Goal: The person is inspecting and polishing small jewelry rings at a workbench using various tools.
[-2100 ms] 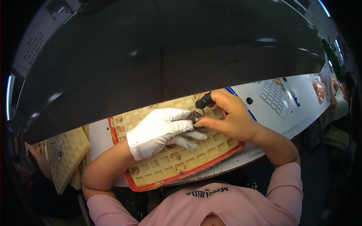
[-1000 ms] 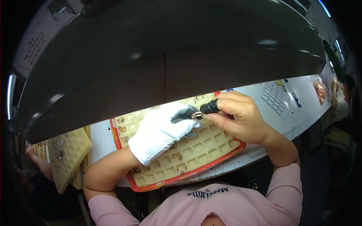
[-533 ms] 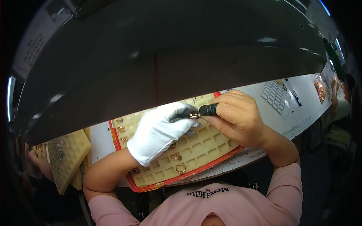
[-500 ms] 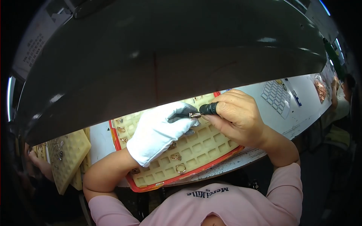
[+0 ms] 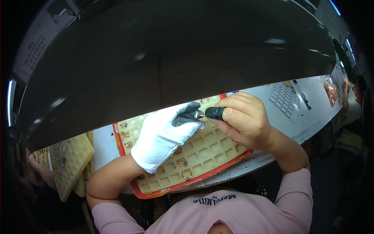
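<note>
My left hand, in a white glove with grey fingertips, is closed in a pinch over the tray. Its fingertips grip a small shiny ring that shows pale metal and a bit of gold. My bare right hand meets it from the right, a black finger cot on the index finger. The right thumb and index finger pinch the ring's near side; their tips partly hide it. Beneath both hands lies a cream pocketed tray with a red rim. Gold-coloured rings, one of them a ring near the front edge, sit in several pockets.
A large dark lamp hood hangs low over the far side. More pocketed foam trays lean at the left. On the white table rests a clear patterned sheet. Farther right are a bag of copper-coloured pieces and another person's arm.
The ring has turned between my fingertips and shifted slightly up. My left glove's fingers have opened out a little around it. The right hand stays nearly in place.
</note>
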A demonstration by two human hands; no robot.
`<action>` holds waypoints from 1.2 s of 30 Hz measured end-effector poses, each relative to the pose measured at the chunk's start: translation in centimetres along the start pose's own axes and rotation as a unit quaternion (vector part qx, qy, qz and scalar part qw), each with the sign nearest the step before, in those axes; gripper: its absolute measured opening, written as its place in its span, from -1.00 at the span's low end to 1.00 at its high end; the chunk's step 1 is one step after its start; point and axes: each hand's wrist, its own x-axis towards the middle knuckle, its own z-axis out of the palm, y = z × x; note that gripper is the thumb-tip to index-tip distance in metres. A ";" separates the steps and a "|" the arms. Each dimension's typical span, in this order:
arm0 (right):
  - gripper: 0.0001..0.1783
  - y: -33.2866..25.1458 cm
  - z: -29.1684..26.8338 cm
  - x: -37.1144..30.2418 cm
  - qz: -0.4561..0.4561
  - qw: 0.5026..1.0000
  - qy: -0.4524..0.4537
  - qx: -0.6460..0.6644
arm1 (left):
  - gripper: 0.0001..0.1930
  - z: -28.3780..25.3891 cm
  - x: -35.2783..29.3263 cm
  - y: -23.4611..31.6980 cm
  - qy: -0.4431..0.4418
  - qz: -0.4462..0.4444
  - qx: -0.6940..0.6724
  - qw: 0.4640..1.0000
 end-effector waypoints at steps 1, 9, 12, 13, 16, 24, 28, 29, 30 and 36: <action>-0.81 0.0 0.0 0.0 0.000 1.000 0.000 0.000 | -0.74 0.0 0.1 -0.4 -0.001 0.004 -0.003 1.000; -0.84 0.0 0.1 0.0 -0.018 0.999 0.019 0.023 | -0.85 -0.4 -0.3 -0.9 -0.010 0.100 0.054 0.993; -0.81 -0.2 0.1 -0.1 0.016 0.999 0.004 0.033 | -0.86 -0.1 -0.4 -0.9 0.009 0.093 0.002 0.996; -0.83 -0.2 0.1 -0.1 0.024 0.999 0.006 0.042 | -0.87 -0.2 -0.5 -0.5 0.016 0.094 -0.002 0.995; -0.84 0.0 0.4 -0.3 0.040 0.997 0.007 0.059 | -0.88 -0.2 -0.6 -0.3 0.039 0.125 0.050 0.990; -0.90 0.0 0.4 -0.3 0.068 0.993 -0.018 0.093 | -0.86 -0.3 -0.4 -1.2 0.065 0.232 0.158 0.958; -0.89 0.0 0.6 -0.4 0.073 0.993 -0.019 0.096 | -0.89 -0.3 -0.2 -1.4 0.065 0.276 0.197 0.938; -0.86 -0.1 0.4 -0.5 0.082 0.993 -0.029 0.080 | -0.90 0.2 0.0 -1.7 0.102 0.305 0.155 0.934; -0.82 -0.1 0.3 -0.5 0.090 0.993 -0.039 0.066 | -0.88 0.1 -0.1 -1.5 0.095 0.310 0.203 0.924; -0.76 -0.1 0.1 -0.4 0.027 0.999 -0.005 0.030 | -0.86 0.1 -0.1 -1.6 0.093 0.323 0.219 0.916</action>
